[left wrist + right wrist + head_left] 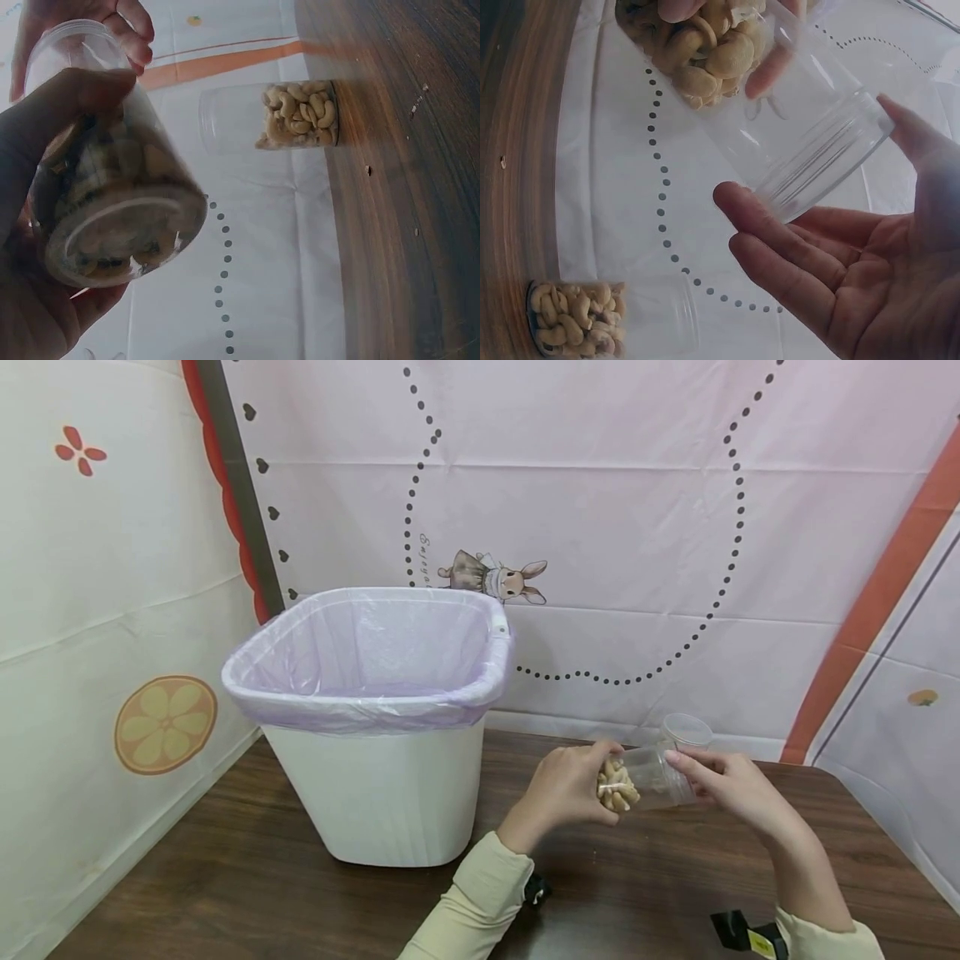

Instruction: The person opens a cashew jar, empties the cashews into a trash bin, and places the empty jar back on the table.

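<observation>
My left hand grips the base end of a clear plastic jar, thumb and fingers wrapped around its sides. The jar is tilted onto its side above the table, its mouth toward the right. Cashews lie gathered at the base end. At the ribbed mouth end, my right hand holds the rim between thumb and fingertips; no lid shows there in the right wrist view. Behind it a second clear jar stands upright, its lower half filled with cashews.
To the left stands a white bin lined with a purple bag. Small crumbs dot the dark wooden table. A printed cloth hangs along the table's back edge, and more cloth covers both sides.
</observation>
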{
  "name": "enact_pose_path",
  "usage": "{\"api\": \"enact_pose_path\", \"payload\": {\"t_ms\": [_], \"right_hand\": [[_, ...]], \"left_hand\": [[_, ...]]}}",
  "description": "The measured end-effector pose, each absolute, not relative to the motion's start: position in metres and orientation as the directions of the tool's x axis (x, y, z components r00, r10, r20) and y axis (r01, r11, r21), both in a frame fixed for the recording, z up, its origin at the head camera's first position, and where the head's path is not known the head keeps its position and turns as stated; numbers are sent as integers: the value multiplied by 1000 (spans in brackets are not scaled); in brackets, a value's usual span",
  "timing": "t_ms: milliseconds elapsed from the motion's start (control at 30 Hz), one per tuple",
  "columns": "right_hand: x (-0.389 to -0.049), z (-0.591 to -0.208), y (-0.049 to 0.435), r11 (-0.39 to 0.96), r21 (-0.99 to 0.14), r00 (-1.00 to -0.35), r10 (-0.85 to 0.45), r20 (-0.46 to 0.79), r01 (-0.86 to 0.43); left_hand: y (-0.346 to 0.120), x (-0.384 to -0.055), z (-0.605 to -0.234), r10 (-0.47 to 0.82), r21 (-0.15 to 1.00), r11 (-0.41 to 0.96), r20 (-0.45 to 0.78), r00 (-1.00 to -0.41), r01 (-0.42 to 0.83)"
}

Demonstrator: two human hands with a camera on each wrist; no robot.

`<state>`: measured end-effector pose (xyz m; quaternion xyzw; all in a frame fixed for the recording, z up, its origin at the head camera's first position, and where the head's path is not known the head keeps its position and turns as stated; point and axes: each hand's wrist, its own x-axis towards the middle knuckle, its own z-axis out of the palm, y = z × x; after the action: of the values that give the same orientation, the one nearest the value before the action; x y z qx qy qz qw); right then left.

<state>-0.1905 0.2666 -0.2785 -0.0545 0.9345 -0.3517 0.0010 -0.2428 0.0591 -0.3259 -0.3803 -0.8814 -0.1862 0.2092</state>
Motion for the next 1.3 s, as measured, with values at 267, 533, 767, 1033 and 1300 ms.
{"api": "enact_pose_path", "payload": {"t_ms": [267,533,767,1033,1300], "right_hand": [[-188,-279,273,670,-719,-981,-165,98,-185],[-184,-280,282,546,-780,-942,-289,169,-307],[-185,-282,286,482,-805,-918,-350,185,-346],[-190,-283,284,624,-698,-932,-303,198,-351],[-189,-280,277,689,-692,-970,-229,79,-218]], "left_hand": [[57,-242,-324,598,313,601,433,-674,735],[57,-242,-323,614,371,566,406,-677,736],[57,-242,-323,616,358,572,407,-675,738],[58,-242,-323,601,254,626,446,-664,737],[59,-243,-326,591,139,662,507,-627,736]]}}
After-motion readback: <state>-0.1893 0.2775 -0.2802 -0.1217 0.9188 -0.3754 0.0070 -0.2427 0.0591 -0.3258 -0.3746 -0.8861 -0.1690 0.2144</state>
